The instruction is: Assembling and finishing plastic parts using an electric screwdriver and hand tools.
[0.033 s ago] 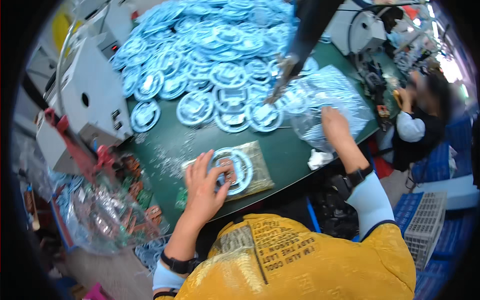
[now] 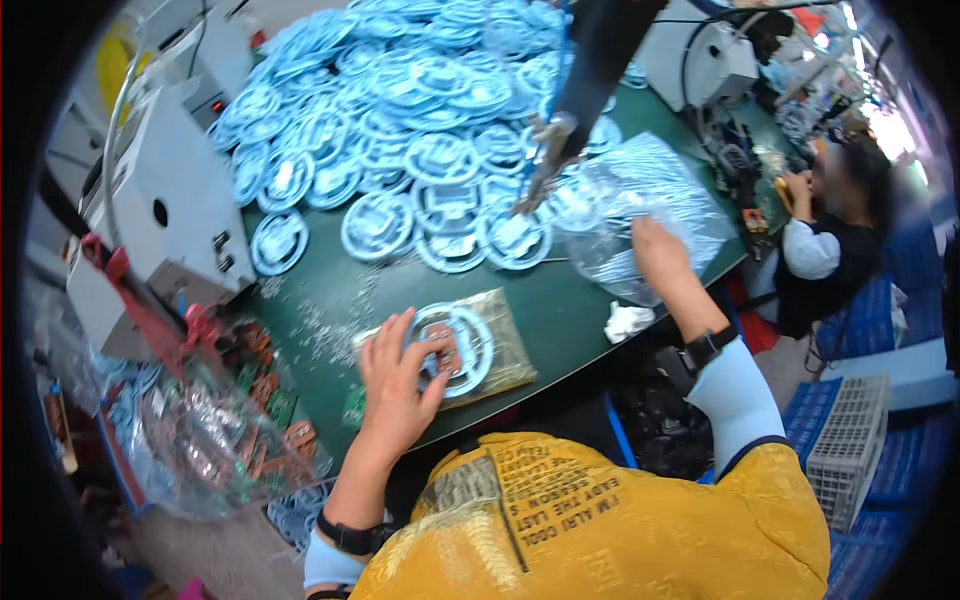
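My left hand (image 2: pixel 395 380) reaches over the left rim of a light blue round plastic part (image 2: pixel 482 350). Its index finger and thumb are on a small brown circuit board (image 2: pixel 441 352) set in the middle of that part. Under the part lies a flat yellowish bag (image 2: pixel 515 362). Farther right, my right hand (image 2: pixel 658 250) is at a clear plastic bag (image 2: pixel 690 190) with many thin light blue strips. Its fingers are curled in, and their tips are hidden, so what they hold cannot be made out.
A large heap of blue round parts (image 2: pixel 400 90) covers the back of the green table (image 2: pixel 570 320). A dark arm with a metal tip (image 2: pixel 540 170) hangs above them. Grey machine box (image 2: pixel 160 200) and bagged circuit boards (image 2: pixel 230 430) are left; a co-worker (image 2: pixel 840 240) is right.
The whole view has shifted slightly, so things appear a little farther left. Both hands keep nearly the same places at the round part and the clear bag.
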